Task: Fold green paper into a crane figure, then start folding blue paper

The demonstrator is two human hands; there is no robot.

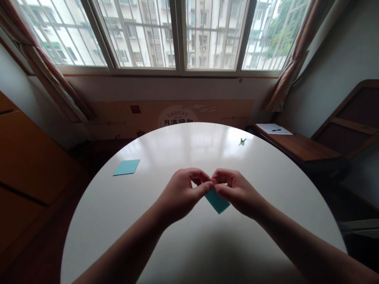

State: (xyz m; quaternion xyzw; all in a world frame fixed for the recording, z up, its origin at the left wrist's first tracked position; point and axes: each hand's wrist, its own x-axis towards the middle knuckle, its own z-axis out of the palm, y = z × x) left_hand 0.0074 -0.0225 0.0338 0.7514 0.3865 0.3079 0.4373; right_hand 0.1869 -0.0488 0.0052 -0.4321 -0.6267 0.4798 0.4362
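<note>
Between my two hands is a piece of teal paper (218,202), one corner pointing toward me. My left hand (189,190) pinches its far end with thumb and forefinger. The fingertips of my right hand (233,189) pinch the same end, right beside the left ones. Both hands are closed, and the fingers hide the far part of the paper, so its full shape cannot be made out. A light blue stack or sheet of square paper (127,167) lies on the left of the table. Toward the back right sits a small green folded paper figure (242,141).
The round white table (118,228) has a glossy top and a curved far edge. Beyond it on the right, a wooden chair (314,148) carries white paper (272,129) with a pen on it. A large printed cardboard panel (112,118) stands below the barred window.
</note>
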